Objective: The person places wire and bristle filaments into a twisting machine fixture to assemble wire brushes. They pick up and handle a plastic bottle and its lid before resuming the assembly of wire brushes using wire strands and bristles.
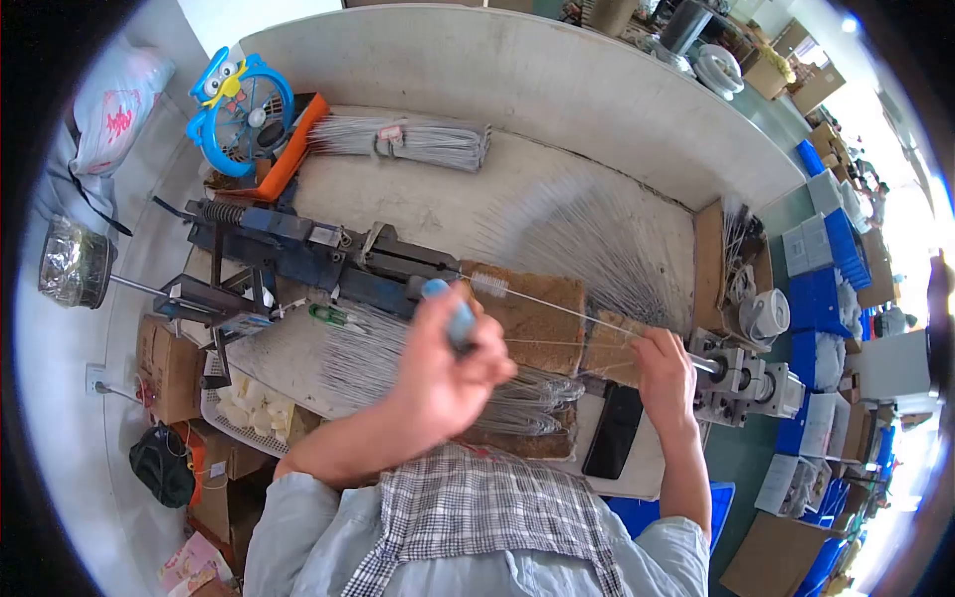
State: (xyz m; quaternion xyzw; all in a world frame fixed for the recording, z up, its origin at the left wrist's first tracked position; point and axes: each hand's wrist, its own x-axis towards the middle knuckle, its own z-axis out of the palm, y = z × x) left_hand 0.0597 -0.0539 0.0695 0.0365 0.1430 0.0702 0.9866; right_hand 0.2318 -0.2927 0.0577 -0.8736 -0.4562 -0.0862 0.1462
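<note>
Pale workbench (438, 194), wire bundle (443, 146) at back | left hand (438, 373) clasping blurred blue tool (461, 324) | right hand (664, 375) pinching thin wire (559, 306)

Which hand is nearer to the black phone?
Right. The right hand is just right of the black phone; the left hand is farther off, to its left.

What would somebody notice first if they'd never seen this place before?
Probably the bright blue fan with cartoon eyes, at the back left of the table. Next, the great spray of thin grey wires fanned out behind the brown block. Then perhaps the little white bristly brush in the middle, its thin stem reaching toward the right grip.
</note>
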